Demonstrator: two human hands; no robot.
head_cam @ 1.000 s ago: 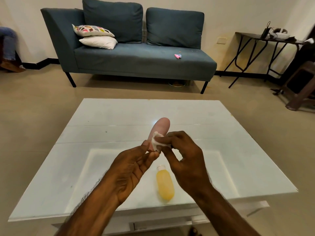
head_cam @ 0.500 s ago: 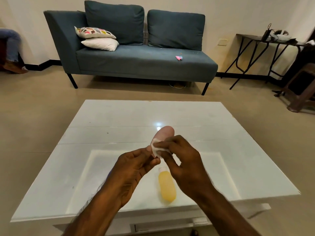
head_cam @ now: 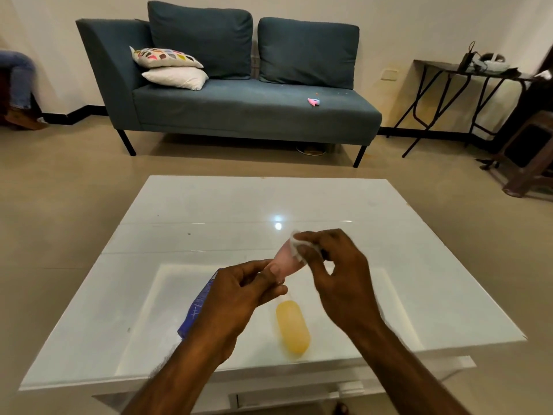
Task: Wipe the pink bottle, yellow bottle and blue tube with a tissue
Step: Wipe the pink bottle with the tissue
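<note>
Because the tissue has to rub along a curved surface, we pinch it between the thumb and fingertips of our right hand and press it against the far end of the pink bottle, a little right of the frame's centre. Our left hand is closed around the bottle's near end, fingers curled and thumb on top; we judge this grip is there to steady the bottle in the air so that the wiping strokes meet resistance. Lifted clear of the table, the bottle can be turned to reach every side. Just below it, in the lower middle of the frame, the yellow bottle lies on its side on the glossy top, well within reach and, we judge, waiting its turn. Left of it the blue tube also rests on the table, mostly hidden behind our left hand, so only its edge shows. Both seem parked close so we can swap without reaching far.
</note>
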